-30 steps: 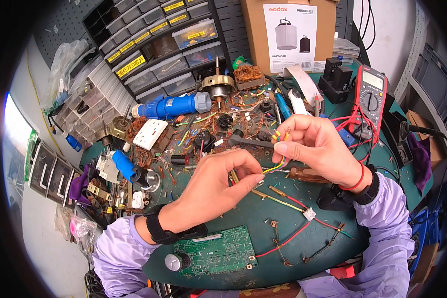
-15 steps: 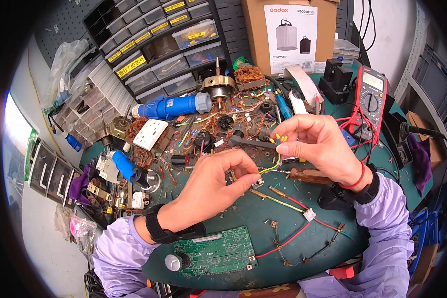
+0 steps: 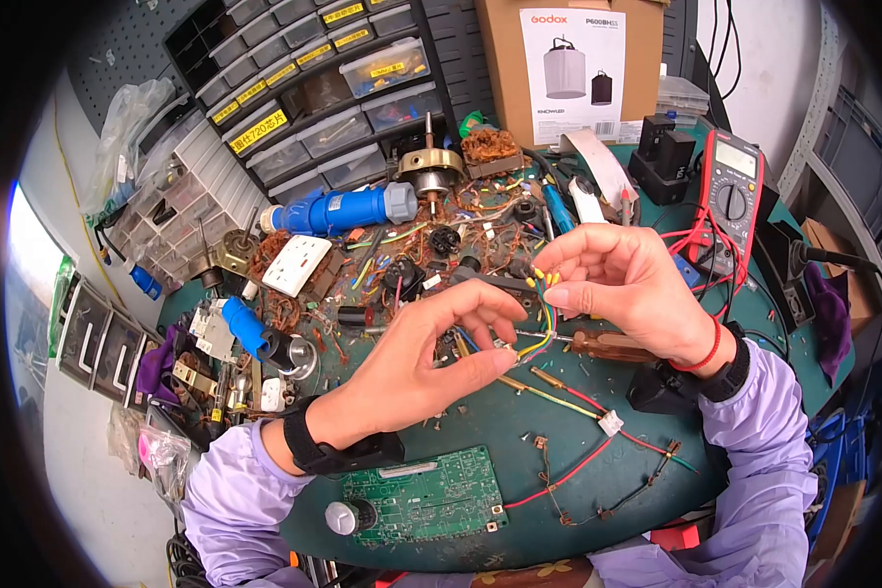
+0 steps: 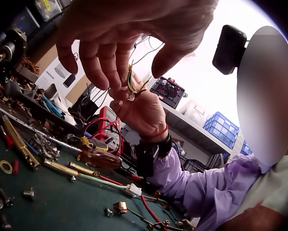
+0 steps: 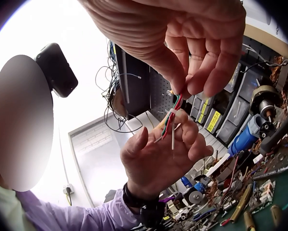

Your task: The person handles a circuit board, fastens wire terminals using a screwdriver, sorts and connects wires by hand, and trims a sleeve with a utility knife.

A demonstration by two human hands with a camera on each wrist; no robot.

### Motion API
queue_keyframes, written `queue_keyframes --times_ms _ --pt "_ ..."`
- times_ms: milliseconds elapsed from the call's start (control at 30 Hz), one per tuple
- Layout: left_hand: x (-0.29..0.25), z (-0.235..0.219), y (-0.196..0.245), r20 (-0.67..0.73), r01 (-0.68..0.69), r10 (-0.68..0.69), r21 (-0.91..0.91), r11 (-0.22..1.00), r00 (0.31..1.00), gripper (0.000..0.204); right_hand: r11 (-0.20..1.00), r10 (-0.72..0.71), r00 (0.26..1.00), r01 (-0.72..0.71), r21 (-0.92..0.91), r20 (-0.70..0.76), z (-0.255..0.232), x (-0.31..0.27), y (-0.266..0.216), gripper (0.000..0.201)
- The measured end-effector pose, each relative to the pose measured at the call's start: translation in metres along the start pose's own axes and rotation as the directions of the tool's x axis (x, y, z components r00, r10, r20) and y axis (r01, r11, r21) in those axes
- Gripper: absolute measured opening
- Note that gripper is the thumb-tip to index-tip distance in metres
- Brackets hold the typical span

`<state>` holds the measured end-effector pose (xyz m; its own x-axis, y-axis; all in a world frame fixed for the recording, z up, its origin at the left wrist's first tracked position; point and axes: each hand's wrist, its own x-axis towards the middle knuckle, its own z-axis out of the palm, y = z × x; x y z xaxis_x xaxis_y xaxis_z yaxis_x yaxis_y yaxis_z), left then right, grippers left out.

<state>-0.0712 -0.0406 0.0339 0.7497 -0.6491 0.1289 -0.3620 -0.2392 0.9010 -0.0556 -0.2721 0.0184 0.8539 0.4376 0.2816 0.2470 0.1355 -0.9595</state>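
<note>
A small bundle of thin coloured wires (image 3: 550,316) with yellow tips hangs in a curve from my right hand (image 3: 622,294), which pinches it between thumb and forefinger. My left hand (image 3: 402,363) is just left of the bundle's lower end, thumb and fingers apart. In the left wrist view the left hand (image 4: 134,29) shows relaxed, separated fingers, with the right hand (image 4: 144,113) beyond. The right wrist view shows red, green and white wires (image 5: 176,102) below the right hand's fingertips (image 5: 183,90), and the left hand (image 5: 160,156) with its palm turned up around their loose ends.
A green circuit board (image 3: 426,495) lies at the front, with red wires and a white connector (image 3: 611,422) to its right. Behind are a screwdriver (image 3: 608,345), scattered parts, a blue plug (image 3: 338,209), a red multimeter (image 3: 732,196), small drawers (image 3: 338,132) and a cardboard box (image 3: 642,59).
My left thumb and fingers have parted and let go of the wire, and the bundle now curves down further. My right hand keeps its pinch, almost in the same place.
</note>
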Motion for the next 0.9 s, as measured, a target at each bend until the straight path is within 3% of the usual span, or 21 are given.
queue_keyframes --times_ms 67,133,267,333,367,433,667,900 --pt "0.0 -0.002 0.0 0.051 -0.013 0.014 -0.017 1.0 0.999 0.032 1.0 -0.002 1.0 0.002 0.021 -0.005 0.0 0.0 0.001 0.023" --pt "0.0 -0.002 0.0 0.059 0.029 -0.019 -0.167 0.985 0.998 0.032 0.999 -0.004 1.0 0.005 0.042 -0.011 -0.001 0.0 0.001 0.024" --pt "0.0 0.003 -0.002 -0.024 0.075 -0.079 -0.13 0.989 0.997 0.027 0.999 0.017 1.0 -0.017 0.038 0.001 -0.001 0.0 0.001 0.026" --pt "0.0 0.008 -0.005 -0.127 -0.105 0.124 0.148 0.984 0.984 0.023 0.999 0.022 1.0 -0.023 0.046 0.012 0.0 0.0 0.001 0.027" --pt "0.001 0.01 -0.004 -0.127 -0.104 0.123 0.147 0.984 0.984 0.023 0.997 0.038 0.999 -0.04 0.073 0.032 0.0 0.0 0.002 0.029" --pt "0.001 0.012 -0.001 -0.034 -0.27 0.308 0.393 0.879 0.951 0.025 0.993 0.055 0.997 -0.06 0.101 0.051 0.0 0.0 0.004 0.03" --pt "0.001 0.014 0.001 0.059 -0.417 0.461 0.539 0.732 0.885 0.031 0.977 0.115 0.984 -0.137 0.161 0.139 0.001 -0.001 0.006 0.035" --pt "-0.001 0.021 0.001 0.108 -0.469 0.494 0.536 0.702 0.863 0.029 0.965 0.174 0.97 -0.203 0.169 0.168 0.003 -0.003 0.004 0.037"
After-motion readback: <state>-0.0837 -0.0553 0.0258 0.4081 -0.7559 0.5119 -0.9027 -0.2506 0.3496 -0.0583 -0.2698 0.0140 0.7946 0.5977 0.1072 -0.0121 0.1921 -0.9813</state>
